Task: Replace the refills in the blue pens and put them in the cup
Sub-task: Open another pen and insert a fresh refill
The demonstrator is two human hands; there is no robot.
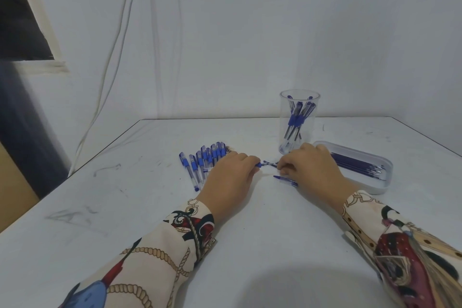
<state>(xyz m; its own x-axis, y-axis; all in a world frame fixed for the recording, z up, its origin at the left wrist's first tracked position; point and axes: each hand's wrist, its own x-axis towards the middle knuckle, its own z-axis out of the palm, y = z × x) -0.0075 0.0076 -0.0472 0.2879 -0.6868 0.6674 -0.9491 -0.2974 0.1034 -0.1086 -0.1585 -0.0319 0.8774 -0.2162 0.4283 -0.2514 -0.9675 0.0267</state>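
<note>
Head view: blue pen (268, 164) held between left hand (231, 177) and right hand (311, 169), both pinching its ends above the table (250, 245). Pen row (203, 161) left; clear cup (298, 124) of pens behind; refill tray (360, 166) right; loose pen part (285, 179) under right hand.

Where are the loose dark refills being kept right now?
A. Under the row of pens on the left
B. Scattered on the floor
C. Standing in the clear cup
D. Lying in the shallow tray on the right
D: the thin dark refills lie side by side in the shallow tray to the right of the hands, while the clear cup behind holds whole blue pens.
</note>
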